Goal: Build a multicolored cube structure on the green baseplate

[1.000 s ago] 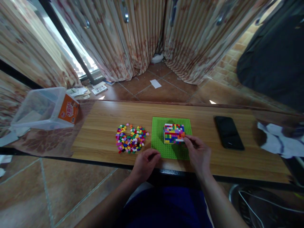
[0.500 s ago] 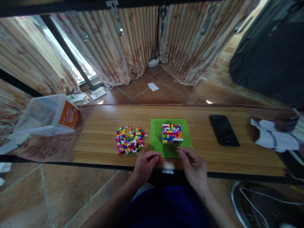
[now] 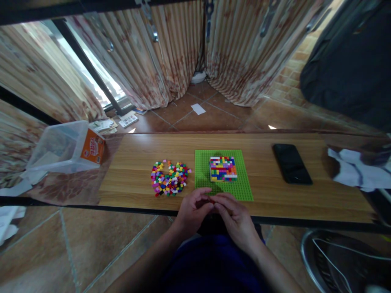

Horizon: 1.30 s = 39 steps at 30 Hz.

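Pinching red brick (image 3: 210, 200) at table's near edge (image 3: 305, 215)

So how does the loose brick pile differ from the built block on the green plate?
The loose brick pile lies scattered on the wooden table; the built block is stacked compactly on the green baseplate. The pile spreads wider; the block stands taller. Both are small multicoloured bricks.
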Available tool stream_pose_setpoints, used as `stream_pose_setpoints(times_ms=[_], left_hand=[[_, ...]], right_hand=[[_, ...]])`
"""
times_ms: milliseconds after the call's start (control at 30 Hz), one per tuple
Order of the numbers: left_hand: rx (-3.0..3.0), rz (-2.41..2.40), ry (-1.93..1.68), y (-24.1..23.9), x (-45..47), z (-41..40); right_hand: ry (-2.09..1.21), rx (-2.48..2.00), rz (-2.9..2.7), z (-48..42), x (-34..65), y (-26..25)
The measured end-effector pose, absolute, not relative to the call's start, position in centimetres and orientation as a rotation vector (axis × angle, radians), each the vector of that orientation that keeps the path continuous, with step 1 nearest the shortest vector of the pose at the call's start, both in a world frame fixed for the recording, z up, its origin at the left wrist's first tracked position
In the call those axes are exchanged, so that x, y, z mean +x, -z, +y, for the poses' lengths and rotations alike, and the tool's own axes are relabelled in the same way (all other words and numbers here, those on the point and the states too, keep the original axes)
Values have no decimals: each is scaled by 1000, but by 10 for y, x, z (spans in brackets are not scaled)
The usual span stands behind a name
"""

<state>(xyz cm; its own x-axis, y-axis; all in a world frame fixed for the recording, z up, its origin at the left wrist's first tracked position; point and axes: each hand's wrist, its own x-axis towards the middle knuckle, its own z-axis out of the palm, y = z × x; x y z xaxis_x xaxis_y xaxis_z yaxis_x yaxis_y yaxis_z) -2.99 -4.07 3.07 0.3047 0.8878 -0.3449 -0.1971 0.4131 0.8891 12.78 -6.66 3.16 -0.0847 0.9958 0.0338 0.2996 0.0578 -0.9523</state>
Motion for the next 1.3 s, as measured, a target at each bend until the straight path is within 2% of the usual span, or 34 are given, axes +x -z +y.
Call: stream_pose_setpoints(times_ms=[267,500,633,1067,1300], left_hand=[[721,1029,-832,-34,-25,-39],[818,1185,-866,-21,-31,-33],[835,1168,-849,-14,-37,-31],[878,1145,-812,-12,-37,-34],[916,1148,-812,-11,-37,-35]], right_hand=[[-1075,-1385,-1375,-71,132,-31],[-704,-1503,-1166,-43,165,-19],[-629,-1515,-1216,-27,178,-12],[-707,-1512,-1098,-17,174,-12],[-984,-1436,-714,-12,172,-10]])
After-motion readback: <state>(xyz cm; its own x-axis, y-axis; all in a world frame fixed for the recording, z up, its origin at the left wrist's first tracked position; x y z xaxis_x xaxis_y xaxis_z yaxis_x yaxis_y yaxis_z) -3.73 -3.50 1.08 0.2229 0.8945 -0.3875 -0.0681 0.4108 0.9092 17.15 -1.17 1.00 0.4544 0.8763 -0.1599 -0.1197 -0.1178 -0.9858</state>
